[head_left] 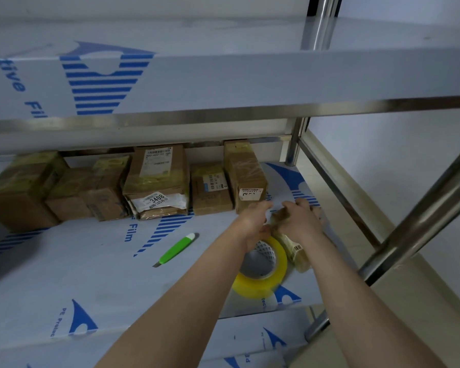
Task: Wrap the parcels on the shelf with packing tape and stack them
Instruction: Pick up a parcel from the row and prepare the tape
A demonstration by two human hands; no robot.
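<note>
Glossy steel shelf point(223, 112); matt cardboard parcels point(157, 181); shiny yellow tape point(260, 277).

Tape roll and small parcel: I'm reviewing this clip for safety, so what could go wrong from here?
1. The small parcel, in the right hand's grip, sits near the right edge of the shelf; a slip could drop it off.
2. The tape roll is tilted close to the front edge and might roll off.
3. The green knife seems to show its blade tip, beside the left forearm's path.
</note>
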